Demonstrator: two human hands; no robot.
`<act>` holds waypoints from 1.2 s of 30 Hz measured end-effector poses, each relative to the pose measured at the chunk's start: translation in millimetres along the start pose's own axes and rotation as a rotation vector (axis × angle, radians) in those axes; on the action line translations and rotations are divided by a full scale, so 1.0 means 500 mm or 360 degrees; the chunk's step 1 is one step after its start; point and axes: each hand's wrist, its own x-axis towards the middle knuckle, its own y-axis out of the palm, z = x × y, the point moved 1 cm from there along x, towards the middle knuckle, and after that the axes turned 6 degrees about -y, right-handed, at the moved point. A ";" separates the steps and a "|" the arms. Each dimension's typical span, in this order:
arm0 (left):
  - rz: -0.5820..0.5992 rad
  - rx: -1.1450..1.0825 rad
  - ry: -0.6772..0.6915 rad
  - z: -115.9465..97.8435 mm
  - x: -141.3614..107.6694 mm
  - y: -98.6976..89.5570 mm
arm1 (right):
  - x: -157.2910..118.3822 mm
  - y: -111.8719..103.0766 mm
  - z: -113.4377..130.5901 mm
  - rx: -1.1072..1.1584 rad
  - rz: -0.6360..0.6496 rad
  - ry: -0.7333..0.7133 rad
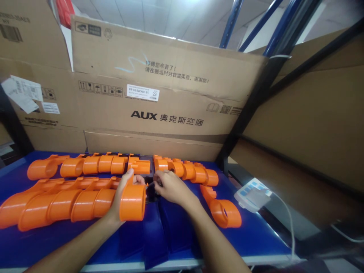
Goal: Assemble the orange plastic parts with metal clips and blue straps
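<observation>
My left hand (123, 191) is wrapped round an orange plastic part (132, 203) with a wide ring at its lower end, held above the middle of the blue table. Just right of it, my right hand (170, 185) has its fingers pinched near the part's inner side; what they hold, if anything, is too small and dark to name. Beneath and between the hands lie dark blue flat pieces (155, 235). A row of similar orange parts (64, 203) stands to the left of my left hand.
More orange parts (105, 163) line the back left, others (199, 174) the back right. One orange part (227, 213) lies at the right. A white box with a cable (253, 195) sits by the right edge. Cardboard (170, 94) walls the back.
</observation>
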 end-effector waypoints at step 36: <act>-0.0269 0.0346 0.0328 0.012 0.002 0.008 | -0.005 0.008 -0.042 0.0158 -0.0279 -0.0073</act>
